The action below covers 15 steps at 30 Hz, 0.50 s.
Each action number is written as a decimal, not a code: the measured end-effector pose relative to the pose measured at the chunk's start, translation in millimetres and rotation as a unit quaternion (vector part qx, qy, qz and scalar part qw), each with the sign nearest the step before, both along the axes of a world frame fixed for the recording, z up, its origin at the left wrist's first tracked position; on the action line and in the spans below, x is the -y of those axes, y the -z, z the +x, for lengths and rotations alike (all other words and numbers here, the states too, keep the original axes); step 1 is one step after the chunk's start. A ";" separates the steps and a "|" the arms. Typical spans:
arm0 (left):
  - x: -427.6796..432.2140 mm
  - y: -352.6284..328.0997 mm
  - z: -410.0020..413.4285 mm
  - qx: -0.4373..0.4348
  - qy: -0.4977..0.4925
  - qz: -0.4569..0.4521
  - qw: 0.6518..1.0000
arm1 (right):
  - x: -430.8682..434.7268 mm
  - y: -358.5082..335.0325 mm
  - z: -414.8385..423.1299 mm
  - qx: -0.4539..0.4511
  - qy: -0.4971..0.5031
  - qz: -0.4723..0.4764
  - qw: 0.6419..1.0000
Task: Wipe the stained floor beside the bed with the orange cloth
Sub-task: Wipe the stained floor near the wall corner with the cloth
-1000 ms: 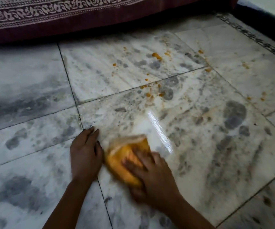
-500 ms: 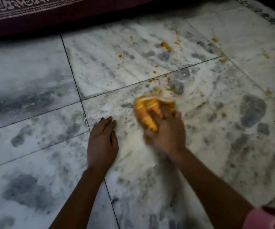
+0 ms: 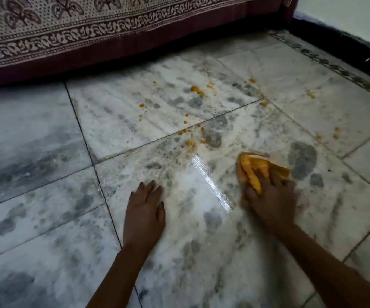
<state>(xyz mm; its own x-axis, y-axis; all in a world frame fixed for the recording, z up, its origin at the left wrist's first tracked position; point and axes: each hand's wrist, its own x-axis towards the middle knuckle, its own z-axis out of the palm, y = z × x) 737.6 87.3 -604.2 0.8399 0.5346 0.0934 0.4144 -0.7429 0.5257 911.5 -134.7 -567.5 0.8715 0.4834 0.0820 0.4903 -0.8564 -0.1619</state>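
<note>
My right hand (image 3: 270,201) grips the bunched orange cloth (image 3: 255,170) and presses it on the marble floor (image 3: 201,252), right of a wet shiny streak (image 3: 210,183). My left hand (image 3: 145,210) rests flat on the floor with straight fingers, to the left of the streak. Orange stain drops (image 3: 196,90) are scattered over the tiles beyond the cloth, toward the bed (image 3: 91,34), with more stain drops (image 3: 336,133) to the right.
The bed's patterned cover hangs down to the floor along the top of the view. A dark skirting (image 3: 346,45) and a patterned floor border (image 3: 335,70) run along the wall at the right.
My right hand swept the cloth away from me and then to the right, across the wet tile. My left hand stayed planted on the floor. The view shifted.
</note>
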 end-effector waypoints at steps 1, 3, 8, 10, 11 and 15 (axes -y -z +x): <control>2.7 -3.7 2.1 0.001 0.011 -0.018 1.000 | -21.0 -2.7 -8.9 -0.055 0.014 -0.005 0.998; 8.4 -16.1 7.4 0.012 0.037 -0.070 0.997 | -41.9 -5.2 -24.5 -0.097 -0.075 -0.048 0.991; 19.6 -53.9 28.6 0.062 0.133 -0.110 0.983 | -32.2 -85.6 -17.3 -0.265 -0.173 0.014 0.948; 28.3 -73.2 44.6 0.044 0.181 -0.128 0.974 | -22.8 -127.0 -2.7 -0.275 -0.124 0.077 0.950; 33.8 -83.6 53.1 0.039 0.206 -0.152 0.966 | -19.1 -146.8 0.7 -0.292 -0.110 0.102 0.945; 62.5 -134.2 86.6 0.107 0.239 -0.254 0.931 | -10.9 -214.3 -5.5 -0.344 -0.097 0.164 0.919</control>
